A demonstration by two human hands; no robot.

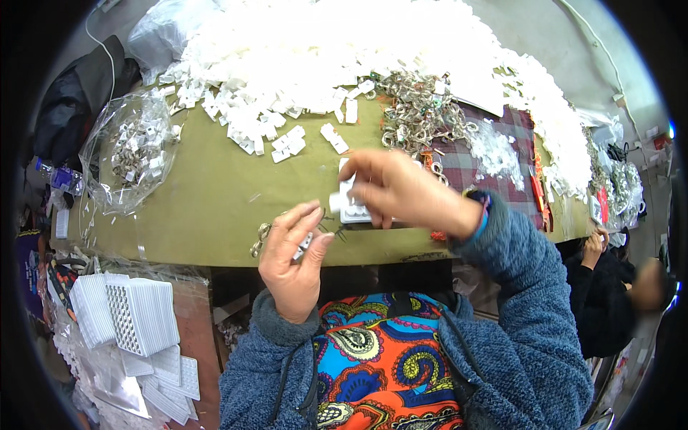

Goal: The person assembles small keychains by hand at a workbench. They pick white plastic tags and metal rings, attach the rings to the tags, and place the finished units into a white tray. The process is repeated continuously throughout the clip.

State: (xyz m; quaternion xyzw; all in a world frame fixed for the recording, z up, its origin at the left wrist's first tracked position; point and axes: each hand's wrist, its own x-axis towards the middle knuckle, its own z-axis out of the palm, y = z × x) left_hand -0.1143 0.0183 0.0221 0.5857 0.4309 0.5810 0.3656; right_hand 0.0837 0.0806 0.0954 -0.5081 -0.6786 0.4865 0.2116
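My left hand (292,254) is closed near the front edge of the table, thumb and fingers around a small white plastic piece (304,244). A coiled beige cord (259,241) sticks out beside that hand. Thin dark wires (334,226) lie or hang just past its fingertips; which of the two I cannot tell. My right hand (398,188), somewhat blurred, reaches over a white tray (352,216) and partly hides it. Between its bent fingers a small white block (335,202) shows, smeared by motion.
White plastic pieces (287,64) are heaped across the far side of the olive-green tabletop (215,222). Tangled cords (416,115) lie by a plaid cloth (466,168). A clear bag of parts (136,154) stands left, above stacked white trays (143,315). Another person's hand (593,249) shows at right.
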